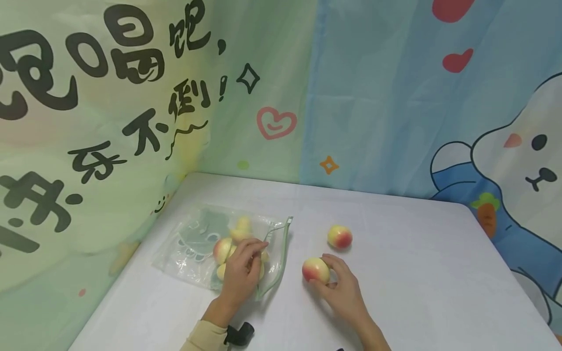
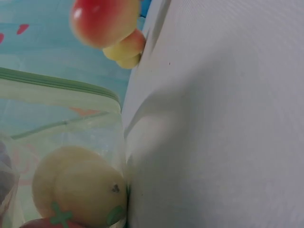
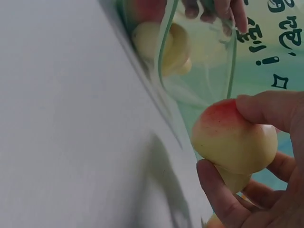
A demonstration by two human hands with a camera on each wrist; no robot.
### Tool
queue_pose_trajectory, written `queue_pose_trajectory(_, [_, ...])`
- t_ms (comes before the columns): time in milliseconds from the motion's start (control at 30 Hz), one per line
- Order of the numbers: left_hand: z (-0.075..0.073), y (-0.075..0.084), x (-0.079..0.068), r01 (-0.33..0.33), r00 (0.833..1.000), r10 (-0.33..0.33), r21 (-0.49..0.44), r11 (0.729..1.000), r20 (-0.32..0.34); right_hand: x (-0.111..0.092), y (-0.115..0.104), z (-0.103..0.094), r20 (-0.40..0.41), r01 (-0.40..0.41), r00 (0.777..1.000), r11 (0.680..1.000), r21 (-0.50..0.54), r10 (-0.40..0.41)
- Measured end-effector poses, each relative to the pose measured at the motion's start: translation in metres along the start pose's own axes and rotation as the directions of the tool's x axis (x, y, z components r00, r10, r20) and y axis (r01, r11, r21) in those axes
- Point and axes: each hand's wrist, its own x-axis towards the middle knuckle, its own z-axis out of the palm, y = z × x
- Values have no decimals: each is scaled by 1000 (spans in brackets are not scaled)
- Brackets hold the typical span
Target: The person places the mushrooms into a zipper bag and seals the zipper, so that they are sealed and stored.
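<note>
My right hand [image 1: 344, 287] grips a red and yellow toy mushroom [image 1: 315, 271] between thumb and fingers, just right of the bag's opening. In the right wrist view the rounded cap of this mushroom [image 3: 232, 135] shows, with a paler stem under it. My left hand [image 1: 243, 268] pinches the upper side of a clear zip bag [image 1: 175, 263] near its green-edged mouth, which gapes toward the right hand. Several similar mushrooms lie inside the bag, partly hidden by the left hand; a pale one [image 2: 88, 190] shows through the plastic in the left wrist view.
Another red and yellow mushroom [image 1: 340, 237] lies on the white table [image 1: 417, 273], behind the right hand. A printed cloth backdrop [image 1: 373, 97] borders the table at the back and left. A black strap device [image 1: 240, 334] sits at the left wrist.
</note>
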Motion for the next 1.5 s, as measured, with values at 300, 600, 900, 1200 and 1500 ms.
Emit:
queue_pose_trajectory(300, [-3,-3,-1,5,1000,-5,-1,1000,-1,17,-21,31,6,-8,1000,988,154,7])
queue_pose_trajectory(600, [-1,-1,3,-29,1000,29,-3,1000,1,16,-16,60,-66,91,995,964,248,-77])
queue_pose_trajectory(900, [1,1,1,-19,1000,19,16,1000,25,13,-17,77,-37,149,989,962,228,-144])
queue_pose_trajectory(1200, [-1,-1,-1,-8,999,7,24,1000,37,18,-15,91,-26,206,978,951,229,-205])
queue_pose_trajectory(1500, [-1,-1,1,-33,999,32,30,999,35,20,-16,96,46,258,961,942,216,-274])
